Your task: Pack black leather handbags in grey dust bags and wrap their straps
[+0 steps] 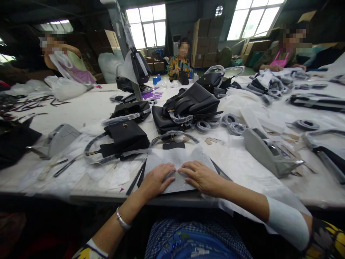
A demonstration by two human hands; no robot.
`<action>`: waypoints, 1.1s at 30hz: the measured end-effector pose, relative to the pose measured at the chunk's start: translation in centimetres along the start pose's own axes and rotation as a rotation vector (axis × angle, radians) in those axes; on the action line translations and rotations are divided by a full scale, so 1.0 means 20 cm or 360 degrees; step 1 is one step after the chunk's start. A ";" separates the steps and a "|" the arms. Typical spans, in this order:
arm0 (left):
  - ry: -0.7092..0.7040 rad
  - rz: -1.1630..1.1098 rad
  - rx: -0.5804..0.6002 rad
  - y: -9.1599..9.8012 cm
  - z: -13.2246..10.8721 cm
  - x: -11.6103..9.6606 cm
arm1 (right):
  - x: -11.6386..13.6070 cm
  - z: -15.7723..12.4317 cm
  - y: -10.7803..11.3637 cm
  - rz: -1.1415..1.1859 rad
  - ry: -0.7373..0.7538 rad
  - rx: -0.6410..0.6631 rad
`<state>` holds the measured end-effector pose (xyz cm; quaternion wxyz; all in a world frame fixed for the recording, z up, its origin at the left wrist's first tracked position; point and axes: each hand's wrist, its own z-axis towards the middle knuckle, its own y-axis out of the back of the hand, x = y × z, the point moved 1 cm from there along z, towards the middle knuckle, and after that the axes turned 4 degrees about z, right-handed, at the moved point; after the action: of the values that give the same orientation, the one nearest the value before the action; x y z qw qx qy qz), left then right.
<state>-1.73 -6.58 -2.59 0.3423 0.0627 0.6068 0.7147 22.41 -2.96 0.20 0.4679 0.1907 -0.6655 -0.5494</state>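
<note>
A white sheet of tissue paper [185,156] lies over a black handbag [174,145] at the table's front edge. The bag's dark sides show beyond the paper, and its wrapped handle [190,136] curves out at the far end. My left hand [159,177] rests on the paper's left half, fingers stretched out. On the right half my right hand [198,175] lies with its fingers spread and its fingertips close to the left ones. Both hands press on the paper and hold nothing. Another black handbag [128,138] with a plastic-wrapped handle stands just left of the paper.
Tape dispensers stand to the left [60,140] and right [266,151]. A pile of black bags [194,104] and wrapped strap coils [233,124] lie beyond my hands. A metal post [126,39] rises from the table. Several people work around it, one person [180,64] opposite.
</note>
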 end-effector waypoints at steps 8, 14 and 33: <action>-0.0020 -0.0019 0.0023 -0.01 0.00 0.01 | 0.00 0.00 -0.03 -0.0124 0.0039 0.0034; -0.0027 -0.0027 0.0005 -0.02 0.00 0.01 | -0.02 -0.03 -0.05 -0.0043 0.0021 0.0046; -0.0124 0.0069 -0.0025 -0.04 -0.01 0.02 | -0.01 -0.01 -0.06 -0.0148 -0.0008 0.0180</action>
<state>-1.71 -6.53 -3.53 0.3507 0.1010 0.5858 0.7236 22.31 -3.28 -1.01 0.4288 0.2461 -0.6870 -0.5325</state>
